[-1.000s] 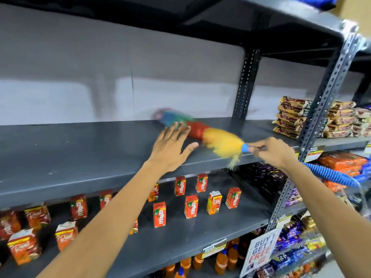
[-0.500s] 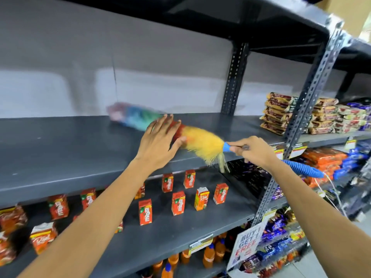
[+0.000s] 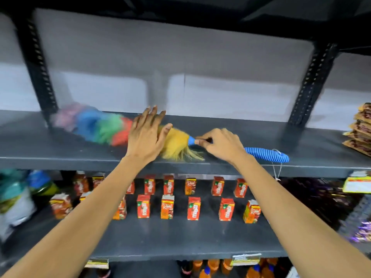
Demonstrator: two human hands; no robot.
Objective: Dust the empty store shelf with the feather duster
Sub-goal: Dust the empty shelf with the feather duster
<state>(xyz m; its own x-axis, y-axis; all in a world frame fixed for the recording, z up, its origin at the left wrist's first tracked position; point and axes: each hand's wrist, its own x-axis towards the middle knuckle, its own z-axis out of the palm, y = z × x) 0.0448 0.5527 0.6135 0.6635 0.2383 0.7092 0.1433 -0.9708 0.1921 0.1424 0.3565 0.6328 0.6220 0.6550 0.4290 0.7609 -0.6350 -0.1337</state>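
On the empty shelf [image 3: 261, 135] lies the feather duster [image 3: 104, 127]; the right hand [image 3: 222, 145] pinches its handle, the left hand [image 3: 146, 135] rests flat, fingers spread, on the feathers.

Feather duster [image 3: 104, 129]: lying along the shelf [image 3: 261, 137], head pointing left.
Juice cartons [image 3: 193, 208]: standing on the lower shelf [image 3: 180, 237].
Packets [image 3: 361, 129]: sitting far right.
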